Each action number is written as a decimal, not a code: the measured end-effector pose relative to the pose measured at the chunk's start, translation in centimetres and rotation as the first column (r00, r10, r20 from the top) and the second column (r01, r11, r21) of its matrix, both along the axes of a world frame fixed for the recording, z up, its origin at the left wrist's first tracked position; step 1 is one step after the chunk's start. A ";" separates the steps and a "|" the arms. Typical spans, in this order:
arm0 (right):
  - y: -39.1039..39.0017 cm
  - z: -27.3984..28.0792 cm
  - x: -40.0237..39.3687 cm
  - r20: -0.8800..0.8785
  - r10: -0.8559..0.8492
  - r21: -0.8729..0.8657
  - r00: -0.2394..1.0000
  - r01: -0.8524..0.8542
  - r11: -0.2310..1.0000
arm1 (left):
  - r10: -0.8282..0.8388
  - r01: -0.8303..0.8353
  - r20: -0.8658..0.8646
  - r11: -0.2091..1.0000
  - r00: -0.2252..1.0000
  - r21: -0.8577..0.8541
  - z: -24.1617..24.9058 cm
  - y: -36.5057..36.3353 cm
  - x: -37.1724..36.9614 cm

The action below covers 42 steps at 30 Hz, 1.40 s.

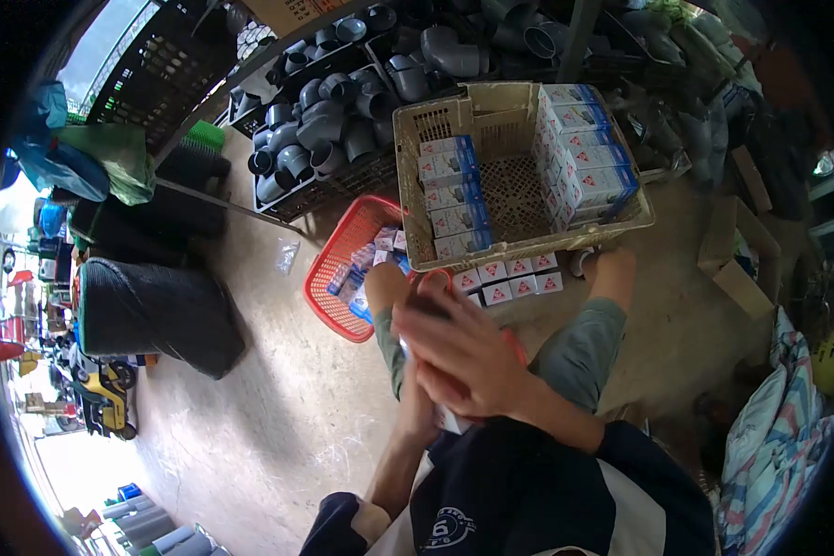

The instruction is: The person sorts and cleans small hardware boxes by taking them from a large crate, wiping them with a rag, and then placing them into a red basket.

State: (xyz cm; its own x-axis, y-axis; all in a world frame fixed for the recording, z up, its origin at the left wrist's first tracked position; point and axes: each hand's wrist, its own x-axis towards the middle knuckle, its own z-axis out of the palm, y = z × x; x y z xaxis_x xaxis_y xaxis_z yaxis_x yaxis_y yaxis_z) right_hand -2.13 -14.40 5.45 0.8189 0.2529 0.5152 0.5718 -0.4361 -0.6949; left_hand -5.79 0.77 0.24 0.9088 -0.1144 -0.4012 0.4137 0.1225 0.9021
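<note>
Above my lap, my right hand [468, 357] lies across my left hand [420, 403], its fingers blurred by motion. A small white box [451, 422] pokes out below the palms, and my left hand is closed around it, mostly hidden. Something red shows beside my right hand, too covered to name. Between my feet stand several small white boxes with red triangle marks [510, 281]. To the left, a red plastic basket [320, 278] holds more small blue and white boxes [350, 283].
In front is a large beige crate [519, 255] with stacked blue and white cartons [588, 167] on its right and a shorter row on its left. Grey pipe elbows [324, 125] fill dark crates behind. A black mesh roll [153, 310] stands left; a striped sack [774, 426] lies right.
</note>
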 end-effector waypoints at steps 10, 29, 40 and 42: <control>0.7 -0.9 -2.5 -0.076 0.094 0.040 0.993 -0.091 0.995 | 0.287 -0.249 0.038 0.885 0.957 -0.394 2.0 -0.9 1.9; -0.4 -2.4 -1.7 -0.474 0.517 0.849 0.713 0.213 0.484 | 0.209 -0.162 0.169 0.954 0.963 -0.254 2.2 -0.8 1.7; 1.3 -1.0 -4.5 -0.156 0.141 0.028 0.978 -0.139 0.990 | 0.197 -0.191 0.012 0.961 0.980 -0.199 1.0 1.7 3.9; 1.2 -0.9 -3.7 -0.096 0.116 -0.008 0.989 -0.117 0.993 | 0.069 -0.068 0.119 0.998 0.991 -0.013 0.4 2.0 3.2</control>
